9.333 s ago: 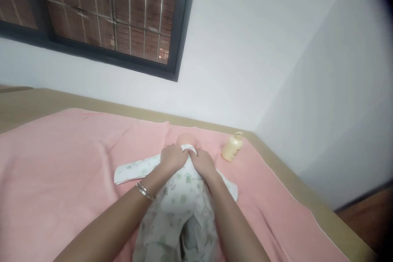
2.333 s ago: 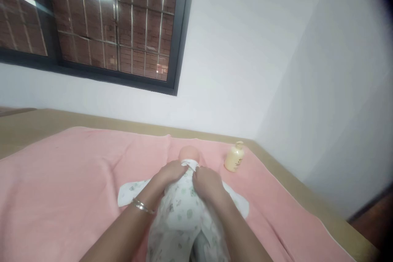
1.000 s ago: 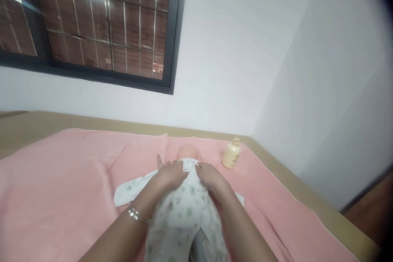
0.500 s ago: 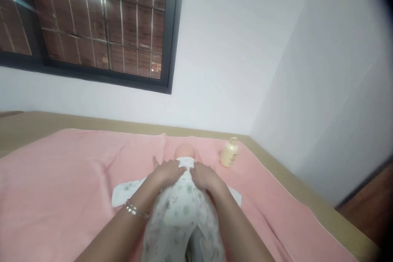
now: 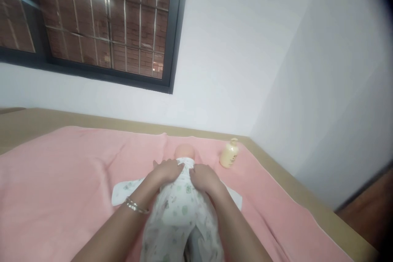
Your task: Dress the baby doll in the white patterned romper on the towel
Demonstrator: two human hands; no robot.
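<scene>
A baby doll (image 5: 185,152) with a smooth bald head lies on a pink blanket (image 5: 55,188), its head away from me. It wears a white outfit (image 5: 181,208) with a green and grey print. The sleeves spread out to both sides. My left hand (image 5: 167,170) grips the outfit by the doll's left-side shoulder, thumb near the collar and some fingers hidden. On the other shoulder my right hand (image 5: 204,177) is closed, with its thumb on the cloth by the neck. The doll's face is not visible.
A pale yellow pump bottle (image 5: 229,154) stands on the blanket right of the doll's head. Tan surface edging (image 5: 276,172) shows around the blanket. Behind rise a white wall (image 5: 227,49) and a dark-framed window (image 5: 175,28) with bars.
My left thumb has shifted up toward the collar, and my right fingers have drawn in slightly at the neck. The view has tilted a little; the doll stays in place.
</scene>
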